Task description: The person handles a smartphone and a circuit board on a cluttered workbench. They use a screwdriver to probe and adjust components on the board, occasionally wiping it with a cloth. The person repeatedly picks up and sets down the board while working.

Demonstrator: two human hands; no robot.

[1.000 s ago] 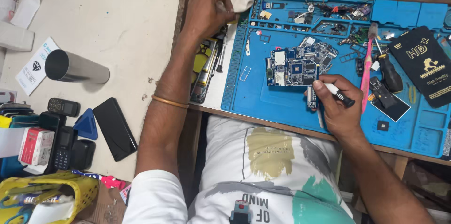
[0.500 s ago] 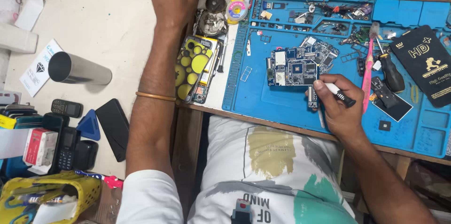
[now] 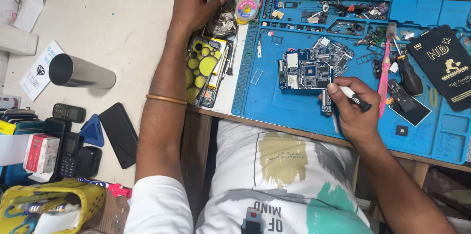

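Resting on a pale table [image 3: 117, 23] whose right part was covered by a blue work mat [image 3: 294, 106], the two hands worked apart; the left hand [image 3: 196, 5] had its grip closed on a small pale scrap beside one roll of tape [image 3: 247, 9]; the right hand [image 3: 351, 111] had its grip closed around a thin white tool [image 3: 354, 97] just beside two circuit boards [image 3: 309, 69]. One steel cylinder [image 3: 78, 72], one pink brush [image 3: 385, 74] and one black screwdriver [image 3: 407, 74] lay nearby.
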